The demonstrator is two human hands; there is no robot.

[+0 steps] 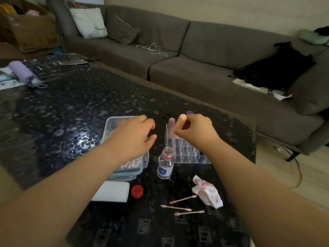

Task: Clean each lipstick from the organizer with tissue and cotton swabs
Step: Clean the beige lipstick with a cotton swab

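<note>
Head view showed the left hand (135, 135) spread loosely over the clear box (110, 125); the right hand (194, 130), fingers curled, pinched a lipstick (183, 118) above the organizer (187, 152).

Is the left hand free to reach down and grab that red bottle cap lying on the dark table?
Probably yes. The left hand hovers over the clear plastic box, apparently holding nothing, and the red bottle cap lies uncovered on the dark table nearer the person, beside the white tissue pack. Nothing stands between them.
</note>
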